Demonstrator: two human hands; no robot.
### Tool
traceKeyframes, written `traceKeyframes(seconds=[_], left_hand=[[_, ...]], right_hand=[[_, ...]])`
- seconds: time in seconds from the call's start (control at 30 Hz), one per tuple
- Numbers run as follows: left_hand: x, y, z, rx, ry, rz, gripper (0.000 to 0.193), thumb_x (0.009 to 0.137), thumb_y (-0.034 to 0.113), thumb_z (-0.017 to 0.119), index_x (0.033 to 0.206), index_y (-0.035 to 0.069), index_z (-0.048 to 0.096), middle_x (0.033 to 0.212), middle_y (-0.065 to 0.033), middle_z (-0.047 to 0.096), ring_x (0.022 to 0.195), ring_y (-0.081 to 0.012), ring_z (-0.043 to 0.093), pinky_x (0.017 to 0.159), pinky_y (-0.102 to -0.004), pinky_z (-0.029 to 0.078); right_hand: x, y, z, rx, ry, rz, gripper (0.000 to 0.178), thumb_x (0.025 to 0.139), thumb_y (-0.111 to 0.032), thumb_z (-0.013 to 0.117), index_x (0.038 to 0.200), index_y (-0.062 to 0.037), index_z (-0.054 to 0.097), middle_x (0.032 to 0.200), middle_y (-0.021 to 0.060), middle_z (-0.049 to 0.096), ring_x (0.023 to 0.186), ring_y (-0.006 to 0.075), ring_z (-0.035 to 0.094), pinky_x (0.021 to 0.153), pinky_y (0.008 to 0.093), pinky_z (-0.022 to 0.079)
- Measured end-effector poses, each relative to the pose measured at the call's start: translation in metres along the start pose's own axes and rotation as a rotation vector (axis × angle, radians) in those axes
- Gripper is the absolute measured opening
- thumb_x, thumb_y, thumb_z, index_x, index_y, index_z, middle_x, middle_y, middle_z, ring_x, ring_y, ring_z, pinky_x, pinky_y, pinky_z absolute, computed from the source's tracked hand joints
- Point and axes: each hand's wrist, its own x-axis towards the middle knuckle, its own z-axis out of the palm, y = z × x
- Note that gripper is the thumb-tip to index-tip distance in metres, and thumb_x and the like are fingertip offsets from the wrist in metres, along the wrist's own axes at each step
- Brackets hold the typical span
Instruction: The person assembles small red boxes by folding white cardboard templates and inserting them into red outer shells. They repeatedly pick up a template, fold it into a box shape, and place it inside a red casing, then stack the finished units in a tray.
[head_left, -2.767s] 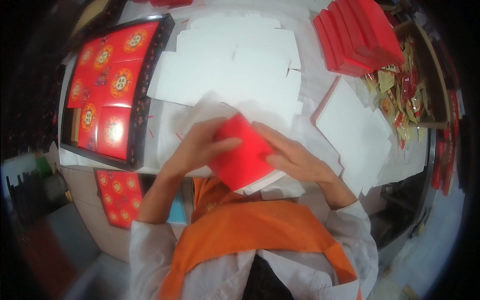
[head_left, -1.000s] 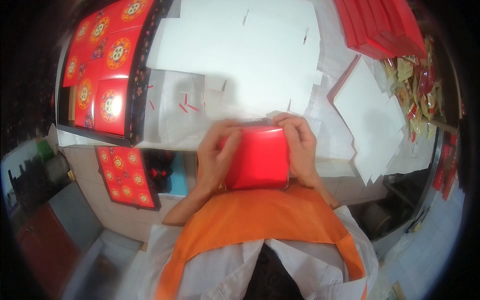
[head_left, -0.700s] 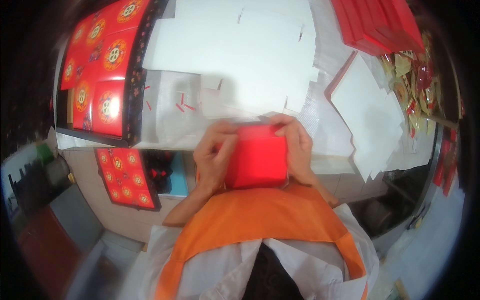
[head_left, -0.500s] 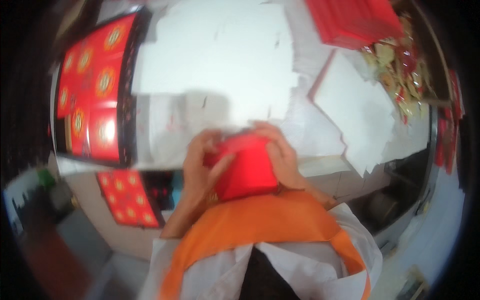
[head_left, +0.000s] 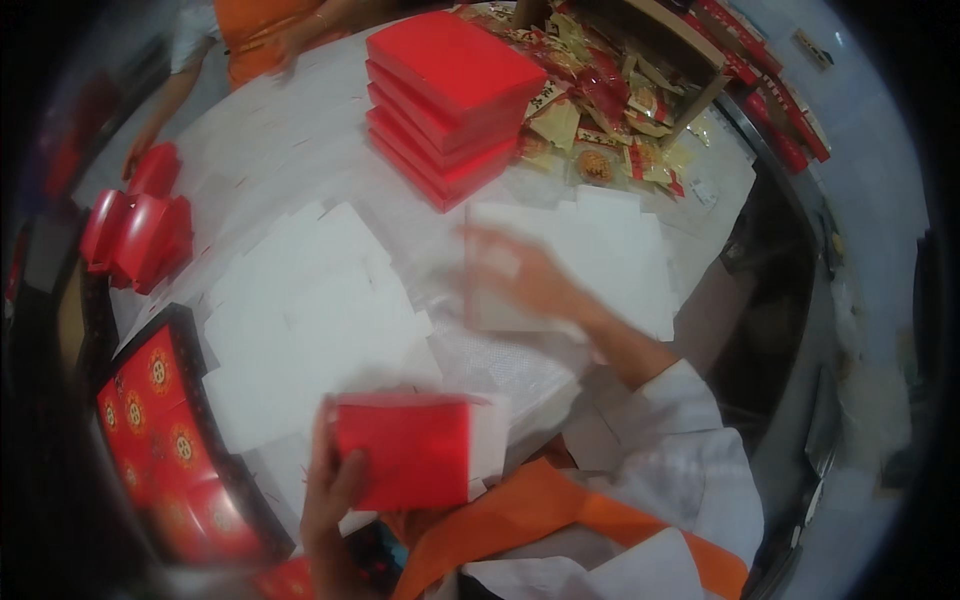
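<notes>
At the table's near edge my left hand grips a red carton, its thumb across the red face. A white flap sticks out on the carton's right side. My right hand is stretched over flat white card blanks at the right. It is blurred by motion, but a gap shows between thumb and fingers, with white behind it. Whether its fingertips touch the blanks I cannot tell. A wider spread of white card blanks lies to the left of it.
Stacked red boxes stand at the back, beside a heap of wrapped pastries and an open cardboard box. Red folded pieces and a black-edged tray of red patterned pieces lie left. Across the table is another person's hand.
My view has swung to the right. Both hands were on the red carton; my right hand has left it and moved over the right-hand blanks. My left hand still holds the carton.
</notes>
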Motion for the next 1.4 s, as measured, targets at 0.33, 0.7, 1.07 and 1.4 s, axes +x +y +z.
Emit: traceKeyframes(seconds=[0.33, 0.7, 1.07, 1.4], left_hand=[[0.001, 0.002, -0.008, -0.123, 0.486, 0.056, 0.061, 0.085, 0.016, 0.046, 0.137, 0.005, 0.017, 0.130, -0.0140, 0.035, 0.117, -0.0224, 0.037, 0.097, -0.0318, 0.029], [0.019, -0.007, -0.022, -0.307, 0.533, 0.108, 0.059, 0.086, 0.015, 0.051, 0.135, 0.008, 0.018, 0.112, -0.0127, 0.050, 0.100, -0.0172, 0.051, 0.081, -0.0299, 0.045], [0.011, -0.020, -0.019, -0.133, 0.759, 0.193, 0.054, 0.088, 0.017, 0.049, 0.133, 0.006, 0.022, 0.104, -0.0123, 0.051, 0.093, -0.0149, 0.051, 0.077, -0.0265, 0.044], [0.006, -0.028, -0.016, -0.073, 0.772, 0.320, 0.056, 0.087, 0.014, 0.048, 0.134, 0.003, 0.020, 0.096, -0.0078, 0.052, 0.084, -0.0111, 0.048, 0.072, -0.0238, 0.042]], right_hand=[[0.073, 0.171, -0.166, -1.104, 0.337, 0.575, 0.079, 0.070, -0.035, 0.064, 0.134, -0.0126, 0.023, 0.136, 0.0174, 0.027, 0.124, 0.0365, 0.027, 0.094, 0.0546, 0.030], [-0.004, 0.244, -0.356, -1.015, 0.687, 0.238, 0.063, 0.075, -0.018, 0.058, 0.130, -0.0005, 0.032, 0.127, 0.0194, 0.042, 0.116, 0.0295, 0.043, 0.096, 0.0353, 0.034], [-0.005, 0.005, 0.004, 0.376, 0.224, 0.024, 0.062, 0.078, 0.002, 0.050, 0.134, -0.0019, 0.025, 0.130, 0.0124, 0.036, 0.115, 0.0203, 0.040, 0.093, 0.0308, 0.037], [0.021, -0.026, 0.109, 0.277, -0.053, -0.056, 0.060, 0.078, -0.003, 0.046, 0.133, 0.0011, 0.021, 0.126, 0.0158, 0.037, 0.117, 0.0218, 0.037, 0.097, 0.0318, 0.031]])
